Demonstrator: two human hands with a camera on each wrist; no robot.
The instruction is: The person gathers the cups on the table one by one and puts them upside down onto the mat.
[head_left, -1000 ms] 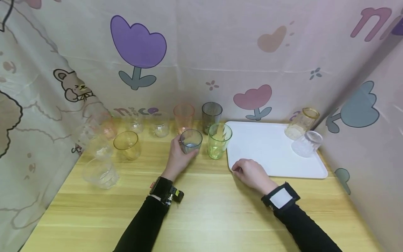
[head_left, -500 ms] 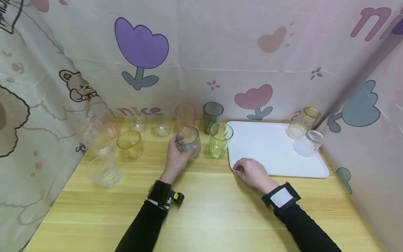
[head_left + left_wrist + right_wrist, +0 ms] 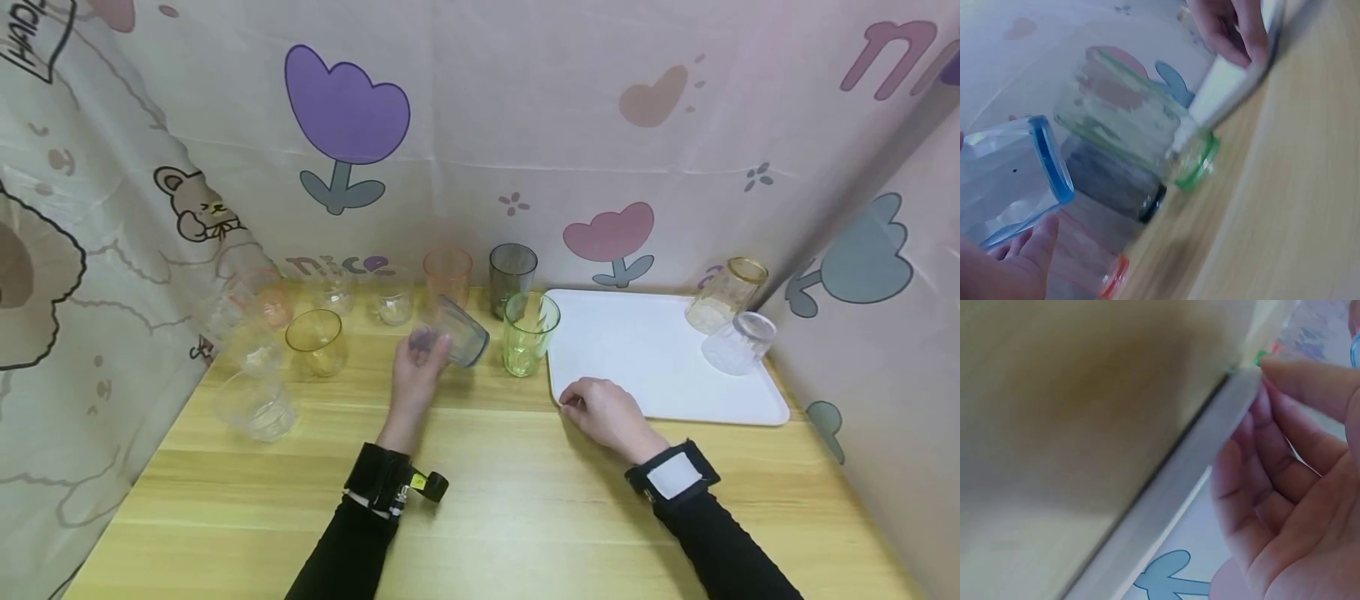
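Observation:
My left hand (image 3: 416, 371) grips a bluish glass (image 3: 467, 335), lifted and tipped on its side, its base toward the right. In the left wrist view, the blue base of that glass (image 3: 1054, 162) shows above my thumb and fingers. A tall green glass (image 3: 529, 343) stands just right of it. Behind are a dark grey glass (image 3: 510, 275) and a pink glass (image 3: 448, 271). My right hand (image 3: 609, 414) pinches the front left corner of a white tray (image 3: 622, 358); in the right wrist view, thumb and fingertips meet at the tray's edge (image 3: 1172, 494).
Two glasses stand at the tray's right end: one amber-tinted (image 3: 723, 296), one clear (image 3: 739, 343), both apparently upside down. On the left are an amber glass (image 3: 317, 343), a clear glass (image 3: 258, 408) and several others. A printed curtain (image 3: 480, 125) closes off the back and sides.
My left hand has raised the bluish glass and turned it from upright to sideways, base swinging right. The right hand stays at the tray corner. The head view has shifted slightly.

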